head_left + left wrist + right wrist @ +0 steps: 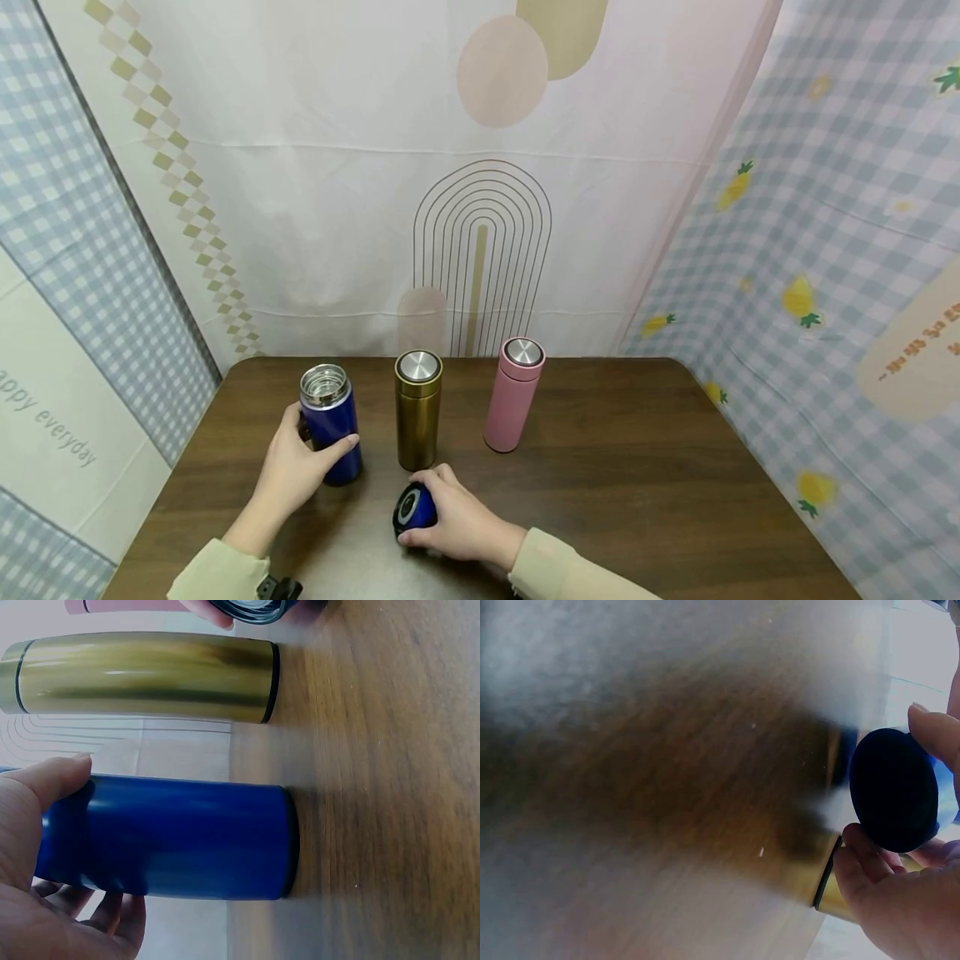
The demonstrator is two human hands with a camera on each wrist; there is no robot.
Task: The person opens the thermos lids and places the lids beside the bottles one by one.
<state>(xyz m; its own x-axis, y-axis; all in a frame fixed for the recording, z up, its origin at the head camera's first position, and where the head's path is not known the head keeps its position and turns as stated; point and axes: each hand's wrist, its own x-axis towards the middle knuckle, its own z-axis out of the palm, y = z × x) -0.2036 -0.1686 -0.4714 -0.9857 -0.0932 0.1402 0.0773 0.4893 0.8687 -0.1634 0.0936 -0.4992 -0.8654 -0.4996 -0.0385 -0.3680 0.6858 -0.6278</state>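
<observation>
In the head view my left hand (pixel 296 462) grips a blue thermos (pixel 343 425), thumb along its near side. The thermos stands uncapped on the table, its steel mouth (pixel 325 383) bare. The left wrist view has its blue body (pixel 187 836) with the left hand's fingers (pixel 124 926) curled round the upper part. To the right, my right hand (pixel 468 521) holds a blue thermos lid (pixel 415 507) tipped on its side, low over the table, the ringed inside facing left. In the right wrist view, thumb and fingers pinch the edge of the lid (pixel 894 791).
A gold thermos (pixel 418 417) with its lid on stands just behind the right hand. Farther right is a capped pink thermos (pixel 513 396). All stand on a brown wooden table (pixel 637 483), with a patterned cloth (pixel 337 233) hanging behind it.
</observation>
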